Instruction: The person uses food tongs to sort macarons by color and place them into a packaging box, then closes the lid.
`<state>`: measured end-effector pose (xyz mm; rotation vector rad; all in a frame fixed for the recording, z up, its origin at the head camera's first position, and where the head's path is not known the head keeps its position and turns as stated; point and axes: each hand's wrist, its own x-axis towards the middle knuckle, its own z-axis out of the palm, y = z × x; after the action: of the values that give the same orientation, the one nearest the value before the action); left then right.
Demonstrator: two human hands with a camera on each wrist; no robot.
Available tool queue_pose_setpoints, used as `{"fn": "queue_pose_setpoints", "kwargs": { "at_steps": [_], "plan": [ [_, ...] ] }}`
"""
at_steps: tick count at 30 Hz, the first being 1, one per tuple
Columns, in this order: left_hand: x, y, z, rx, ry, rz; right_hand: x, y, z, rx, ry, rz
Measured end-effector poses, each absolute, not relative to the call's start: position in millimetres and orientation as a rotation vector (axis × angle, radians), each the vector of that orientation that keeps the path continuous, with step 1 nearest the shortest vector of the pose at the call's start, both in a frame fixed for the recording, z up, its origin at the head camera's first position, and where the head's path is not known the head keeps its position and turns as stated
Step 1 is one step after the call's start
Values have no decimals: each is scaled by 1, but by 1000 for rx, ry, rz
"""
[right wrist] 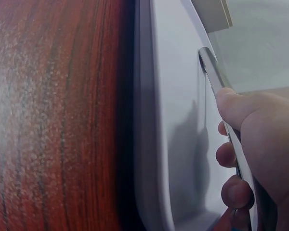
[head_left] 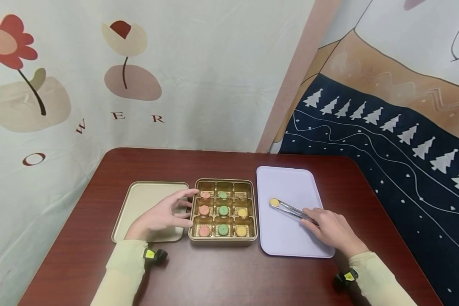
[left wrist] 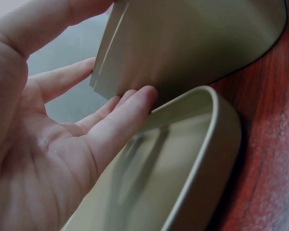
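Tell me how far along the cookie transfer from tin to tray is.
Early. The tin is open, its lid beside it. The right hand holds tongs gripping one yellow cookie over the lavender tray. Eight cookies remain; the left hand steadies the tin.

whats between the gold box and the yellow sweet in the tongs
In the head view, only bare tray lies between the box and the sweet held in the tongs.

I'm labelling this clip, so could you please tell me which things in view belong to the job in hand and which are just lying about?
In use: tongs, yellow sweet, lilac tray, gold box, right hand, left hand.
Lying about: box lid, wall cloths.
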<state>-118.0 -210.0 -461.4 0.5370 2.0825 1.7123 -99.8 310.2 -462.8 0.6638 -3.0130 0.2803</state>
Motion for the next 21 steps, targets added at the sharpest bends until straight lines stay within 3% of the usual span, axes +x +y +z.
{"fn": "queue_pose_setpoints", "kwargs": {
  "at_steps": [21],
  "plan": [
    [-117,-211,-460,548,2092,1706,-97,310,-464,624,-3023,309]
  ]
}}
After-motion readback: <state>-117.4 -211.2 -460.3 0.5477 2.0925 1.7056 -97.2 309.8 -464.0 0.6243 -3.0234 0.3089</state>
